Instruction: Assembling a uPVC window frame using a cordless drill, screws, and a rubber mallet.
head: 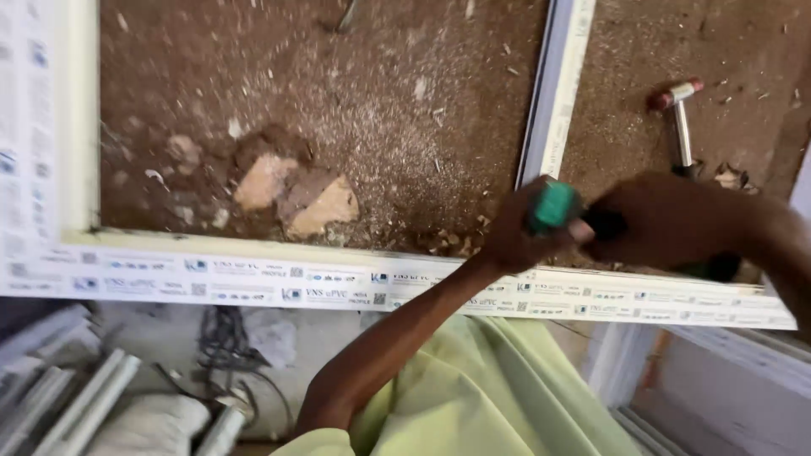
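Glossy white plastic frame (253, 283), rough gritty dirt floor (338, 93), shiny metal-shafted hammer (681, 127), soft green cloth garment (498, 388)

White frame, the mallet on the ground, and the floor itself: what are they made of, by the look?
White frame: looks like extruded plastic, smooth and semi-gloss under a printed protective film. Mallet: shiny metal shaft, probably steel, with a reddish head that looks like rubber or plastic. Ground: packed brown earth, matte, gritty, strewn with pale chips.
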